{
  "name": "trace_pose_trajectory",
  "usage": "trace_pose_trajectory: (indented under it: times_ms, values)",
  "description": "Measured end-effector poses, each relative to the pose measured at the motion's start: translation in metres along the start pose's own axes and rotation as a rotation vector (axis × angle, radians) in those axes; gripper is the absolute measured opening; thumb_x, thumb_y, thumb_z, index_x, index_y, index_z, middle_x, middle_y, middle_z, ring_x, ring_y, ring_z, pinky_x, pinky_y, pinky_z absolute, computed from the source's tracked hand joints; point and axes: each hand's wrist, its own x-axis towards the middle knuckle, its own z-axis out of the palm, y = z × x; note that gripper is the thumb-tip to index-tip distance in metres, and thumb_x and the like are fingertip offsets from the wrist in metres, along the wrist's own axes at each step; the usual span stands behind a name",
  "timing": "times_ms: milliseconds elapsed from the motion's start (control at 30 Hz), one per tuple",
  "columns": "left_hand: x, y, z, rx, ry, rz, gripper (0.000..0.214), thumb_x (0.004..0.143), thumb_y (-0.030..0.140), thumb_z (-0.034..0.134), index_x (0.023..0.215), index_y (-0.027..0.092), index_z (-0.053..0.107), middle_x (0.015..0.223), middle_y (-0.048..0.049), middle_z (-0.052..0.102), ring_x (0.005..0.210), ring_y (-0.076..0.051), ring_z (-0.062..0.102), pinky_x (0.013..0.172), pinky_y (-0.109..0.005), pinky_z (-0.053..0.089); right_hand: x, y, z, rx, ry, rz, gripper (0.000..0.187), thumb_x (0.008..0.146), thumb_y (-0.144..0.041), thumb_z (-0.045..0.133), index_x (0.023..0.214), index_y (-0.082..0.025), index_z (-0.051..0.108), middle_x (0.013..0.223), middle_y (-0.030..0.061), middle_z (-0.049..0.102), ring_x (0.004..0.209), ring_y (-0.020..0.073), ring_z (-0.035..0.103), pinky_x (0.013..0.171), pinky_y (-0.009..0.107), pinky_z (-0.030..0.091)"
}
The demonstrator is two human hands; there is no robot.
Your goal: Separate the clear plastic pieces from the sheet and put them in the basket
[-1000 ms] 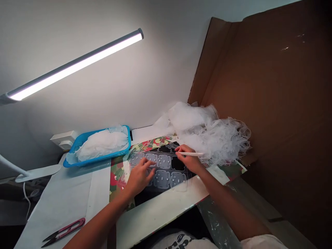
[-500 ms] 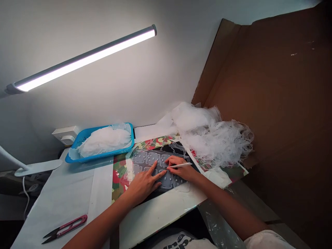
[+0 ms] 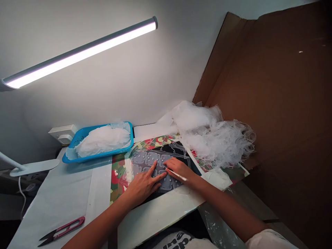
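Observation:
A translucent sheet with rows of rounded, plate-like shapes lies over a dark surface on a patterned board. My left hand rests on the sheet, its index and middle fingers spread apart and pressing it down. Just right of those fingertips, my right hand pinches a thin white pen-like tool. The tool slants down to the right, and its tip, too small to make out, is close to the sheet near my left middle finger.
A blue basket of thin white pieces stands at the back left. Loose translucent scraps pile up at the back right, beside a tall cardboard panel. Pink-handled thread snips lie front left. A tube lamp shines above.
My right hand has turned the white tool so its back end points lower, toward the wrist. The left hand stays on the sheet. The whole view has shifted slightly.

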Motion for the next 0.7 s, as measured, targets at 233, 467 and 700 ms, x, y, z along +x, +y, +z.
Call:
trace_pose_trajectory:
  times_ms: [233,467,700]
  values:
    - [-0.004,0.001,-0.006,-0.018,-0.021,-0.002,0.045,0.097,0.041,0.041,0.142,0.042,0.045,0.158,-0.0131,0.026,0.088,-0.026,0.070,0.076,-0.040,0.052,-0.014,0.034,-0.030,-0.003,0.526,0.449,0.020,0.090,-0.036,0.050,0.083,-0.021,0.062,0.085,0.0045,0.070,0.075,0.0195,0.060,0.072,0.032,0.045]
    - [0.049,-0.016,-0.023,-0.652,0.082,-0.353,0.063,0.094,0.060,0.028,0.098,0.019,0.076,0.096,-0.0089,0.074,0.083,-0.022,0.066,0.073,-0.028,0.047,-0.030,0.004,-0.037,0.287,0.452,0.386,0.024,0.087,-0.039,0.057,0.071,-0.021,0.057,0.100,0.0044,0.073,0.087,0.0207,0.063,0.080,0.032,0.045]
    - [0.098,-0.014,-0.015,-0.854,-0.051,-0.404,0.037,0.070,0.051,0.066,0.073,0.015,0.074,0.061,-0.0020,0.067,0.053,-0.014,0.054,0.051,-0.023,0.036,0.001,-0.006,-0.032,0.534,0.301,0.405,0.023,0.082,-0.037,0.060,0.069,-0.020,0.052,0.101,0.0042,0.071,0.088,0.0181,0.061,0.081,0.031,0.042]
